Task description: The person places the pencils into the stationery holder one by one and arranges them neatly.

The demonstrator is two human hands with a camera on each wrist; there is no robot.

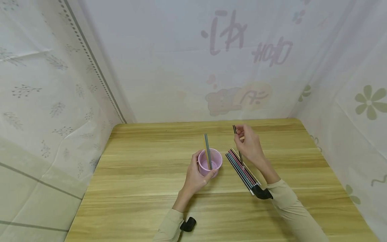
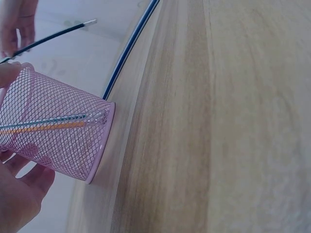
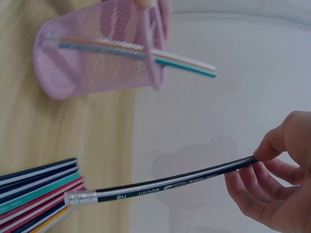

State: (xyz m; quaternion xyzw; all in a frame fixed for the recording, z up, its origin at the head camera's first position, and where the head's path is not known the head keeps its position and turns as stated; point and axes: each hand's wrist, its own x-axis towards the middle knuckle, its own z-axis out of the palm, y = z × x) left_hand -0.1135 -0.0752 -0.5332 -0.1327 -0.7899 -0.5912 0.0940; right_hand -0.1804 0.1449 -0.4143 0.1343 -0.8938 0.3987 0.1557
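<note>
My left hand point(image 1: 195, 174) grips a pink mesh pencil cup point(image 2: 58, 111) round its side, close over the table. Inside the cup lean a green pencil point(image 3: 187, 68) and an orange one point(image 2: 53, 126), their ends sticking out above the rim. To the right, my right hand point(image 1: 249, 143) pinches a black-and-white striped pencil point(image 3: 170, 184) near its upper end. That pencil hangs at a slant, its metal-capped eraser end pointing down over a row of striped pencils point(image 3: 39, 199). The row lies side by side on the table, in black, green, red and yellow.
The wood-grain table point(image 1: 136, 174) runs back to a pale printed curtain point(image 1: 169, 67). More patterned cloth hangs on the left and right sides. A black strap-like piece point(image 1: 262, 192) at the right wrist overlaps the near ends of the pencil row.
</note>
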